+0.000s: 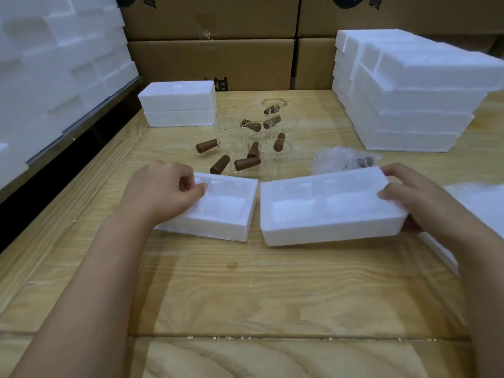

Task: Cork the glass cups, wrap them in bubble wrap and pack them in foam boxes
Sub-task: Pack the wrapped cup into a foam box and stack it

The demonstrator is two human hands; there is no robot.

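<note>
White foam box halves, one held in each hand, on a wooden table [245, 282].
At left, the far rim of the left foam half [226, 214] is pinched between the thumb and curled fingers of the left hand [163, 192]. Just beside it, across a narrow gap, the right foam half [321, 214] is gripped at its right end by the right hand [417, 197], thumb on the rim, fingers curled round the end. Both hollows are turned upward. Behind, clear glass cups [234, 124] are grouped with brown corks [246, 162] in and before them; bubble wrap [335, 159] lies to their right.
</note>
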